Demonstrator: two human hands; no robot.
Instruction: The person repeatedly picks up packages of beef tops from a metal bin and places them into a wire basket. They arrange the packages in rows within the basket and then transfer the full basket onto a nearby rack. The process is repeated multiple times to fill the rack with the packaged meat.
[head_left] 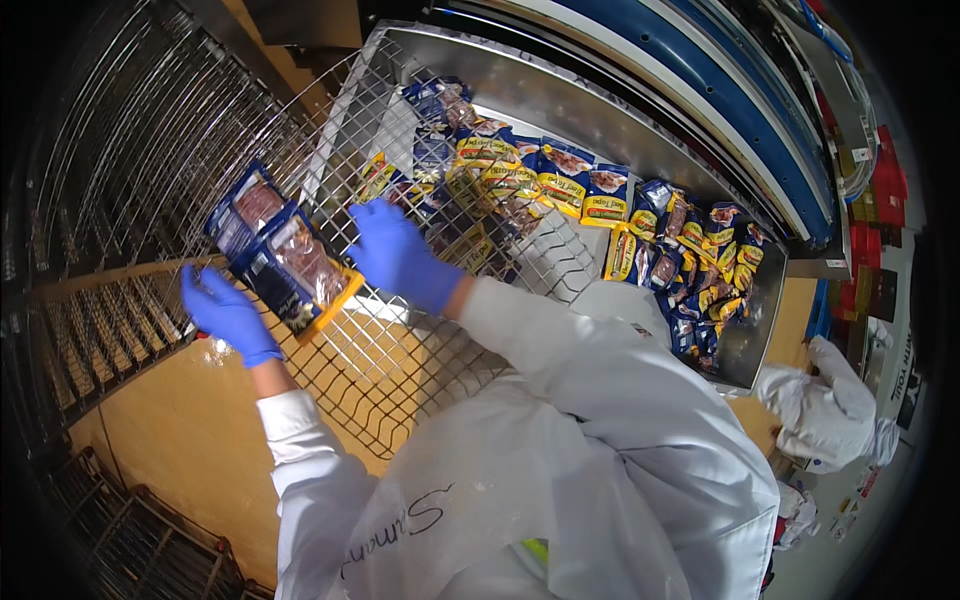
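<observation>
Blue and yellow pouches [300, 270] with clear windows showing reddish contents lie overlapping on a wire grid rack [410, 380]. My left hand [220, 310], in a blue glove, is at their lower left with fingers apart and nothing visibly held. Just right of the pouches, my right hand [400, 255], also gloved, hangs over the grid with fingers apart and slightly bent; I see nothing in it. Under and beyond the grid, a steel bin [615, 120] holds several similar pouches [560, 180], some seen through the wires.
Stacked wire racks [140, 150] stand at the left, more dark racks [150, 530] at the lower left. A blue and steel machine [720, 90] runs along the top right. Co-workers in white [820, 410] are at the right, near red bins [880, 180]. A tan floor [180, 440] shows below.
</observation>
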